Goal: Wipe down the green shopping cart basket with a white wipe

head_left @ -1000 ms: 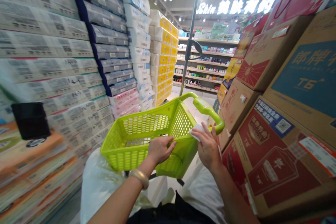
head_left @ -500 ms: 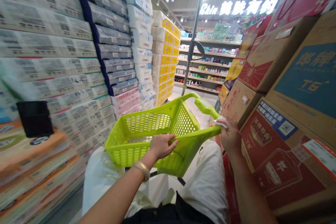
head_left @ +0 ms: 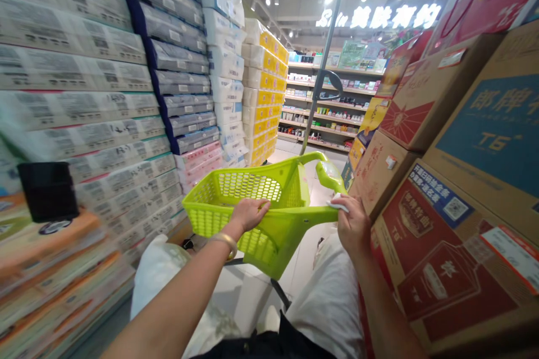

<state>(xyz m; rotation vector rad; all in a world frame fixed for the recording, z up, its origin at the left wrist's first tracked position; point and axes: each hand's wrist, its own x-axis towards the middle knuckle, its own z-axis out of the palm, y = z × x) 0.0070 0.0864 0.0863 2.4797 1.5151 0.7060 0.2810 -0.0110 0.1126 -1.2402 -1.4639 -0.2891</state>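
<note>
A lime-green plastic shopping cart [head_left: 269, 241] with a perforated basket stands turned sideways in front of my legs. My left hand [head_left: 248, 216], with a gold-coloured bangle [head_left: 227, 244] on its wrist, is closed over the basket's near rim, its fingertips partly hidden. At the right end, my right hand [head_left: 355, 224] wraps round the cart's green handle. A crumpled white tissue or cloth [head_left: 338, 202] sticks out between that hand and the handle. The visible part of the basket's inside shows only green plastic.
Stacked paper packs [head_left: 96, 106] wall the left side, with a black card holder [head_left: 48, 190] on a lower orange stack [head_left: 59, 269]. Liquor cartons [head_left: 455, 269] rise close on the right. A tall grey pole [head_left: 324, 61] stands behind the cart; stocked shelves [head_left: 324, 101] line the back.
The cart has turned slightly, its basket end shifting right and its handle end left. My right hand has moved left with the handle. My left hand is a little higher and further left.
</note>
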